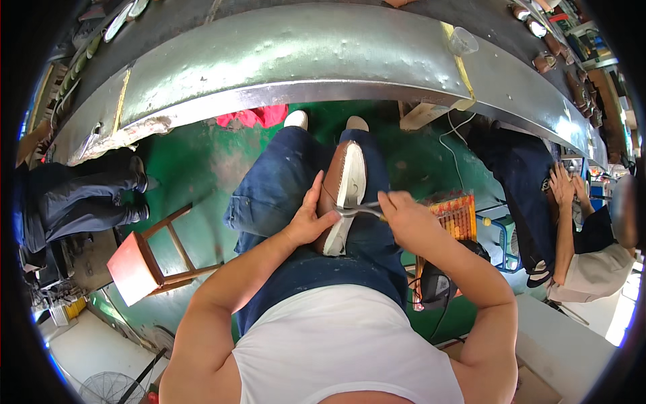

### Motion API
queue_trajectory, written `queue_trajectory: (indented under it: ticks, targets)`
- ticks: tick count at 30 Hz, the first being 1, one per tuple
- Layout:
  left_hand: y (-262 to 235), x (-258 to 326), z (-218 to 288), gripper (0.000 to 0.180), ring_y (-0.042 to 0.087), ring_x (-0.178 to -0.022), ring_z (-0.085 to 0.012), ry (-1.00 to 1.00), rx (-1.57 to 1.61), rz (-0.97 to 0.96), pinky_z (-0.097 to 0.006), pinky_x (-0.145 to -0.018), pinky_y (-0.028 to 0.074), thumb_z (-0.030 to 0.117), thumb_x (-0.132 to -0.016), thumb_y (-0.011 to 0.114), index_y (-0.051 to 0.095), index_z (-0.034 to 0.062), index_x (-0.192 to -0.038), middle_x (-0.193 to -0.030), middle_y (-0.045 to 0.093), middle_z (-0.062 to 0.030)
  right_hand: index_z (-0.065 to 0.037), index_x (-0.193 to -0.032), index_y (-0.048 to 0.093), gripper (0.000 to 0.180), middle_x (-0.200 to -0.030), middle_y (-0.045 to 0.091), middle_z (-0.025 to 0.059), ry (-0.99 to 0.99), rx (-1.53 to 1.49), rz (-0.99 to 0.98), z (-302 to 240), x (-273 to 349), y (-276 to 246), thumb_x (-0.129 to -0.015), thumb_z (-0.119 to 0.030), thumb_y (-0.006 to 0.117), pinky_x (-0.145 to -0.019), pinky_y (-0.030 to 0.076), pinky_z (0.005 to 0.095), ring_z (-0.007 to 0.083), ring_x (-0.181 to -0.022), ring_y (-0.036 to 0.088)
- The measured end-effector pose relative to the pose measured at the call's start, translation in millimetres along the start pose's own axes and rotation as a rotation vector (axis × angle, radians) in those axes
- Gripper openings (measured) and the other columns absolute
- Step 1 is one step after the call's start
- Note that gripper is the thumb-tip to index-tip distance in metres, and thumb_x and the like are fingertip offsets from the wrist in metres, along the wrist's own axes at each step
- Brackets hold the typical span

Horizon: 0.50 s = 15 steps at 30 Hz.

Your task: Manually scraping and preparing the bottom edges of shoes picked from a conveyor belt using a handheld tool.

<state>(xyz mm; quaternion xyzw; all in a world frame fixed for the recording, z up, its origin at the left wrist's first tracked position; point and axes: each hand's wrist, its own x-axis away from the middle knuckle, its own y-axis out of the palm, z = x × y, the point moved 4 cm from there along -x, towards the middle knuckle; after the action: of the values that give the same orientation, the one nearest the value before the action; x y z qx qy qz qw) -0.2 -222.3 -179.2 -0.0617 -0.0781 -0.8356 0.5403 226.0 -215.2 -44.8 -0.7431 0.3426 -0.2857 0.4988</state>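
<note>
A brown shoe [330, 192] with a pale underside lies tilted across my lap, its toe pointing away from me. My left hand [311, 221] grips its left side near the middle, the thumb lying towards the underside. In my right hand [406, 219] is a metal tool that looks like pincers [365, 208]. Their head rests at the shoe's edge by my left thumb, and the handles run right into my closed fingers. Exactly what the jaws hold is too small to make out.
Ahead runs a metal-topped bench [289, 54] with a clear plastic cup [463, 42] on it. A red-seated stool [138, 268] lies tipped at left. On my right are a beaded seat cover [454, 214], a black bag [437, 286] and a co-worker [592, 262]. Another person's legs [94, 202] show at far left.
</note>
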Motion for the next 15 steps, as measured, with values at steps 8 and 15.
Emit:
queue_trajectory:
  ticks: [8, 15]
  targets:
    - [13, 6, 13, 0.085, 0.027, -0.143, -0.0359, 0.054, -0.275, 0.168, -0.038, -0.117, 0.023, 0.014, -0.094, 0.06, 0.004, 0.0053, -0.158, -0.155, 0.025, -0.0222, 0.0, -0.094, 0.064, 0.015, -0.077, 0.065, 0.0117, 0.446, -0.856, -0.582, 10, -28, 5, -0.089, -0.015, 0.063, -0.067, 0.054, 0.0355, 0.0252, -0.065, 0.062]
    - [14, 7, 29, 0.073, 0.032, -0.138, -0.0505, 0.197, -0.562, 0.174, -0.041, -0.112, 0.033, 0.008, -0.097, 0.054, 0.016, 0.0131, -0.158, -0.152, 0.021, -0.0361, -0.003, -0.089, 0.064, 0.021, -0.072, 0.064, 0.0041, 0.618, -1.196, -0.271, -12, -4, 79, -0.095, -0.023, 0.061, -0.056, 0.045, 0.0268, 0.0102, -0.06, 0.056]
